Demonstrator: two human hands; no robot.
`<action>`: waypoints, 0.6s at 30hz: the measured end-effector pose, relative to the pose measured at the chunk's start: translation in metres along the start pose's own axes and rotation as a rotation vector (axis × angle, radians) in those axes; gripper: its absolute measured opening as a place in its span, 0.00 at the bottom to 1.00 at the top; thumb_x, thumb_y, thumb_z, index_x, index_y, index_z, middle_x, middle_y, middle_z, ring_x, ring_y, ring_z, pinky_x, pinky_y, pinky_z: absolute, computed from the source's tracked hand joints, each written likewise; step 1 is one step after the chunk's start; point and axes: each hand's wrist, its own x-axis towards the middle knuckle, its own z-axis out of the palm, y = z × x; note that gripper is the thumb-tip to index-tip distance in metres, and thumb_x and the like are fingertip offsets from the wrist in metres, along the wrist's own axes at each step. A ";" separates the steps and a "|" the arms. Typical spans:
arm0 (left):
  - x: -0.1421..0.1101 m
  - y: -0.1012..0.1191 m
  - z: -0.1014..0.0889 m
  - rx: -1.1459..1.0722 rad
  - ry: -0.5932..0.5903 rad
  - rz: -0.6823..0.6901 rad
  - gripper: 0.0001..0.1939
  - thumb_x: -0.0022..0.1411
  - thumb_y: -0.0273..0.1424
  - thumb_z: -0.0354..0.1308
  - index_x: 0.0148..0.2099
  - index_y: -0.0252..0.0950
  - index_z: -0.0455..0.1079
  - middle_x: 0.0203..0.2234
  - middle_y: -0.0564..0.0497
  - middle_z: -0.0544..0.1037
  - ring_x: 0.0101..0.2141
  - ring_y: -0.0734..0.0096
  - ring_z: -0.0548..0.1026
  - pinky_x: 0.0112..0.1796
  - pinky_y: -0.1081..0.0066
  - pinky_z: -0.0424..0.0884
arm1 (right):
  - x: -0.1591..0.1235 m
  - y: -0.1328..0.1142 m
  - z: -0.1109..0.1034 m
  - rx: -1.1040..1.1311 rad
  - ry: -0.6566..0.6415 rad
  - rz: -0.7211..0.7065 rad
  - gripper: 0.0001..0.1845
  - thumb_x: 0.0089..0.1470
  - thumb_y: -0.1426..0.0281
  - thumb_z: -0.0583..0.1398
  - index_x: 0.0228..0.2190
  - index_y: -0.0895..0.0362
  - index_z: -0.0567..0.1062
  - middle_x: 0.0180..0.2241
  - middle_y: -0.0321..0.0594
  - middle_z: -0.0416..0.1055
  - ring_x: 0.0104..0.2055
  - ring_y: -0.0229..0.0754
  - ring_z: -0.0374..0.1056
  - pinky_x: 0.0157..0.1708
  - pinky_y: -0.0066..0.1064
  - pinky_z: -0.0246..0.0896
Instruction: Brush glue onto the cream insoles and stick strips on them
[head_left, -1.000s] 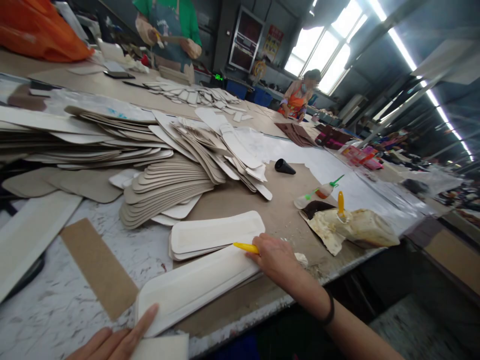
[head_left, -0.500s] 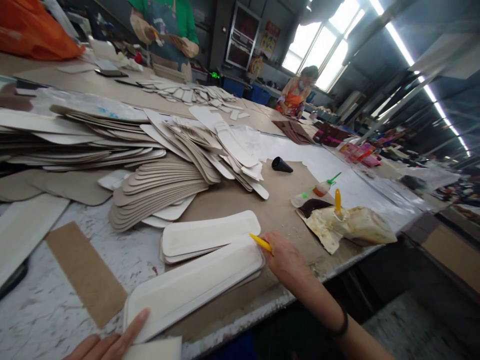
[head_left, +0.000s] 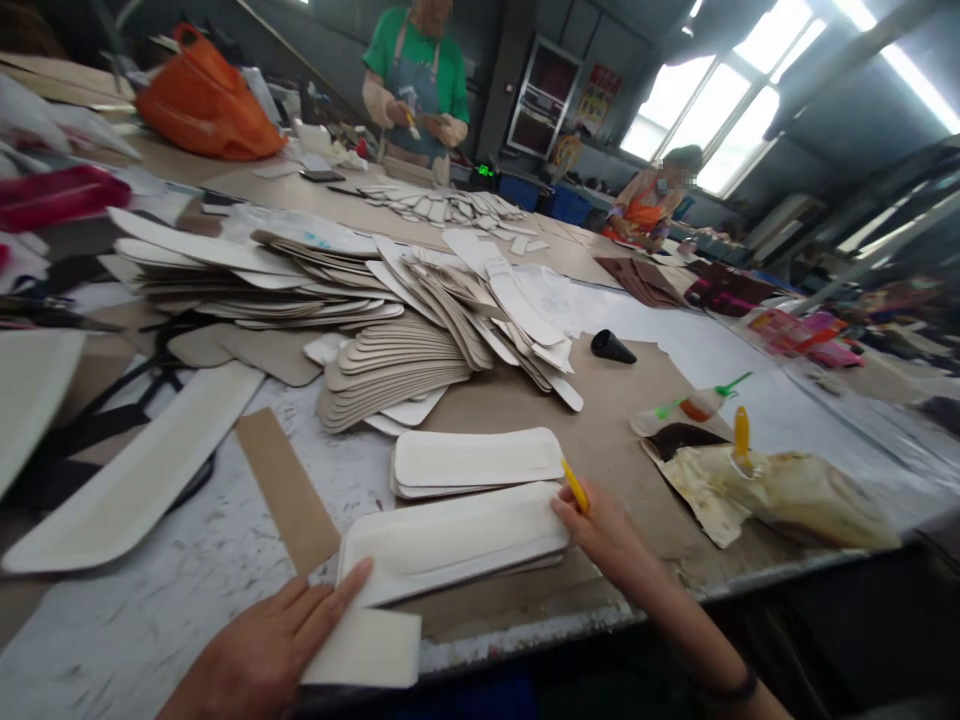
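Note:
My left hand (head_left: 281, 635) lies at the left end of a long white panel (head_left: 450, 540) with rounded corners; its index finger stretches flat over the panel's corner. My right hand (head_left: 600, 525) grips a yellow-handled tool (head_left: 576, 487), the far end of which is hidden in the hand. Its fingertips touch the panel's right end. Under this panel, edges of further pieces show. Just behind lies a shorter stack of white panels (head_left: 480, 458). A cream rectangular piece (head_left: 367, 648) sits beside my left hand, at the table's front.
Fanned heaps of beige-backed pieces (head_left: 397, 370) spread across the table behind. A brown strip (head_left: 289, 490) lies left. To the right are a black cone (head_left: 613, 347), a green-tipped bottle (head_left: 697, 402) and a stained bag (head_left: 802, 490) with a yellow handle upright. A person in green (head_left: 420, 80) works opposite.
The view has swung left, so things appear further right. My left hand has come further into view on the panel. My right fingertips have shifted onto the panel's right end.

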 end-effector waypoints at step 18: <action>0.017 0.004 -0.022 -1.210 0.184 -1.175 0.31 0.43 0.51 0.66 0.45 0.36 0.71 0.17 0.58 0.68 0.19 0.74 0.66 0.22 0.77 0.62 | -0.028 -0.014 -0.020 0.855 -0.104 0.217 0.24 0.39 0.52 0.66 0.29 0.58 0.70 0.22 0.31 0.62 0.23 0.34 0.59 0.24 0.25 0.58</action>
